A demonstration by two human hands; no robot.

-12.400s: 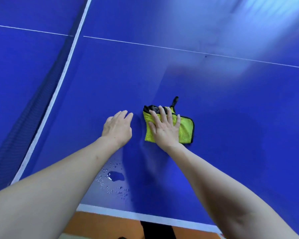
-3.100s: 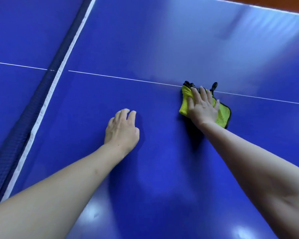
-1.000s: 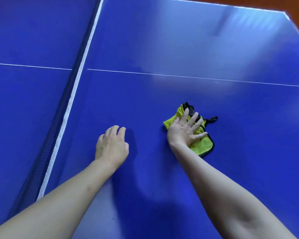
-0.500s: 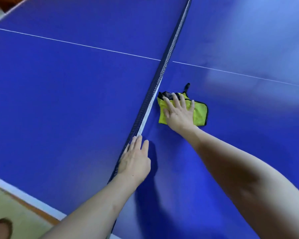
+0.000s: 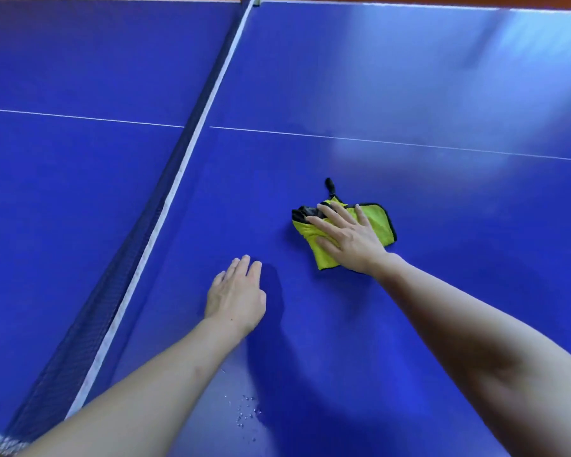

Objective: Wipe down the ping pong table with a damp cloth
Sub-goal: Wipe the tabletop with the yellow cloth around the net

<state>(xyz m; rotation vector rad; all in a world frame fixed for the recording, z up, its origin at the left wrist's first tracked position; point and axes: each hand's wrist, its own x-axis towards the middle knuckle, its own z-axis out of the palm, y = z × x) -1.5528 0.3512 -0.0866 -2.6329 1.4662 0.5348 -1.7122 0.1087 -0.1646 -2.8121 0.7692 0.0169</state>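
The right hand [image 5: 350, 239] presses straight, spread fingers [image 5: 327, 214] flat on the folded yellow microfibre cloth [image 5: 374, 222]; soft, light, probably damp, best driven under the palm. The left hand [image 5: 236, 296] rests open on the blue surface [image 5: 442, 291].

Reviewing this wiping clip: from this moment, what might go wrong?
1. Water droplets sit near the table's front edge, behind both hands; a stroke heading away would likely miss them.
2. The right hand presses flat on a folded cloth whose black corner is bunched, so it may smear rather than wipe evenly.
3. The net stands close on the left; the cloth's loop could snag there.
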